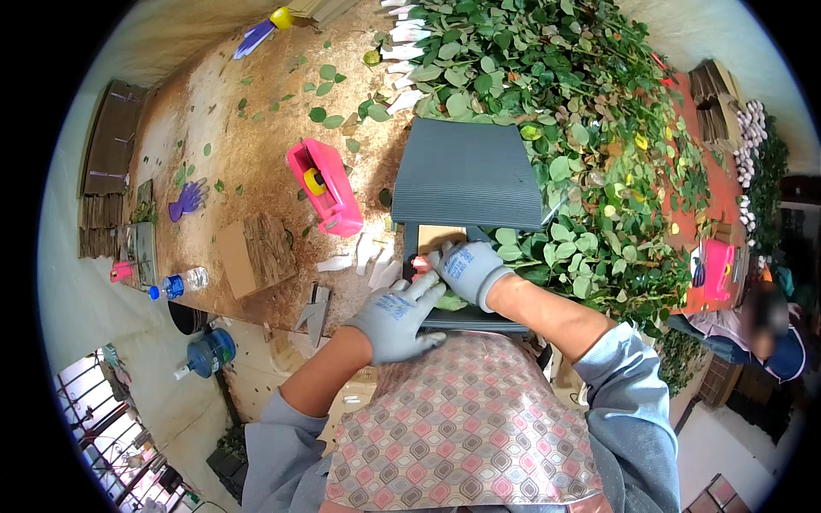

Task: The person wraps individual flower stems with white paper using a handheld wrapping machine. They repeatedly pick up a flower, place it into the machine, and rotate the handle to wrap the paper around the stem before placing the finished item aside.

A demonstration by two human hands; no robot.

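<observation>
Both my hands wear grey gloves with blue printing, and they work low over a dark ribbed stand [465, 173]. My left hand [399, 320] has its fingers spread, the tips reaching to a green leaf [453, 301] and the flowers. Bent over the stand's opening, my right hand [473, 270] touches pink flower heads [420, 265], probably roses. Whether its fingers grip them is hidden. A piece of brown cardboard [441, 237] lies in the opening just beyond that hand. Left of the stand are several white sleeves [382, 264] and a grey stapler [314, 315].
A pink tape dispenser [328, 189] stands left of the stand. Leafy stems [577, 134] are heaped to the right, with white-wrapped heads [405, 51] at their left end. Cardboard sheets [256, 253], a water bottle [179, 283] and a purple glove [188, 199] lie left. Another person [763, 327] is far right.
</observation>
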